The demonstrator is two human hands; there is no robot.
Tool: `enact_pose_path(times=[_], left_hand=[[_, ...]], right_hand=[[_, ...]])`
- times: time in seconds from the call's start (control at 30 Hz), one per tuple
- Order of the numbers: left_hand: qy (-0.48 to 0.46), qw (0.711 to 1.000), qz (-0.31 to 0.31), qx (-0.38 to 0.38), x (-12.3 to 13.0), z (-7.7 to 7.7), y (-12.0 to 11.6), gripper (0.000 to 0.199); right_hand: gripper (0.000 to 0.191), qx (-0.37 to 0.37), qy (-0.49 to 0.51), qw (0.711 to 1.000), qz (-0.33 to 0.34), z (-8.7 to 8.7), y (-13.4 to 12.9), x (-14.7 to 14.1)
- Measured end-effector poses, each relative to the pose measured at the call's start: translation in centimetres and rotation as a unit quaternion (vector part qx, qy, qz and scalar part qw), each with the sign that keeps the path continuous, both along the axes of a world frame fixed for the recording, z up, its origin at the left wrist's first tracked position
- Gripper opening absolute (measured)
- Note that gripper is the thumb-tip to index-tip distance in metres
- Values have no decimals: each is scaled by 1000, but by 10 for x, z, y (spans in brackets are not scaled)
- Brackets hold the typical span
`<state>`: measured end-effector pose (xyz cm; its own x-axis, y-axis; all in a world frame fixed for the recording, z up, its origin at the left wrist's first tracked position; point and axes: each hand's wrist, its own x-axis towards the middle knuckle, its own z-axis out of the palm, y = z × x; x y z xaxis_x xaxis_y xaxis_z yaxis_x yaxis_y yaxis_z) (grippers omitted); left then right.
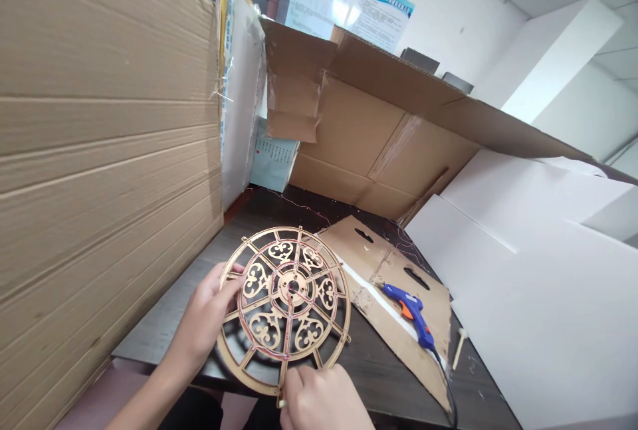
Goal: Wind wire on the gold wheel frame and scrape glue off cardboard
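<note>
A round wooden wheel-shaped frame [326, 325], with spokes, cut-out scroll panels and a thin reddish wire along its inner ring, is held tilted above the table's near edge. My left hand [215, 304] grips its left rim, thumb on the front and fingers partly hidden behind. At the bottom of the rim, my right hand [319, 397] is closed, knuckles toward me. A small pale tip shows beside its fingers; the rest of what it holds is hidden.
A blue glue gun [416, 320] with an orange trigger lies on a cardboard sheet [379, 250] right of the wheel, its cord running forward. A small pale stick-like piece [458, 349] lies beyond it. Cardboard walls [109, 151] and white panels [538, 284] enclose the dark table [169, 310].
</note>
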<state>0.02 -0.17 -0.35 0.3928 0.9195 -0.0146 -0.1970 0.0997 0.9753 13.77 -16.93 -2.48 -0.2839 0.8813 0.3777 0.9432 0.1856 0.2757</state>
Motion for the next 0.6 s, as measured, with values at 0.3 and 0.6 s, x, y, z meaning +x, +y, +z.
enact_pose_path(times=[0.3, 0.6], left_hand=[[-12, 999, -14, -27, 0, 5, -3, 28], [-16, 1000, -11, -21, 1, 7, -5, 29]], right_hand=[[23, -15, 50, 998, 29, 5, -7, 10], [28, 15, 24, 999, 44, 13, 0, -5]])
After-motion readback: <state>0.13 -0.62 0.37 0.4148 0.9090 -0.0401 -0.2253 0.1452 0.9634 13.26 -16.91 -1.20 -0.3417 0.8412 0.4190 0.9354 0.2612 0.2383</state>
